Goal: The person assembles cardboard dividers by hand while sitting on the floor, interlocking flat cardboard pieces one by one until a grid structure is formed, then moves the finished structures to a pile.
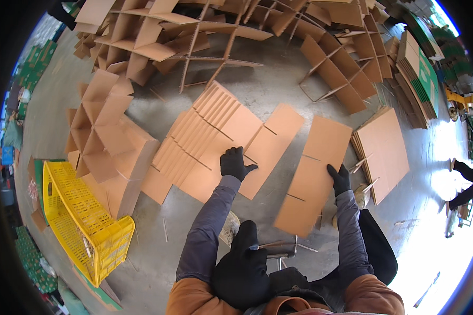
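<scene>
Both my hands wear black gloves. My right hand (340, 179) grips the right edge of a slotted cardboard divider strip (311, 176), its thumb on the face. The strip is tilted above the floor. My left hand (235, 164) is over flat slotted cardboard sheets, thumb stretched out to the right and fingers foreshortened; it appears to hold nothing. Beneath and beside it lies a fanned stack of slotted cardboard sheets (207, 139). Another slotted cardboard piece (276, 131) lies to the right of that stack.
Assembled cardboard grids (142, 39) pile up ahead, with another grid (97, 115) on a cardboard stack (136, 157) at left. A yellow plastic crate (86, 220) stands near left. More cardboard sheets (386, 155) lean at right. Another person's legs (465, 181) show far right.
</scene>
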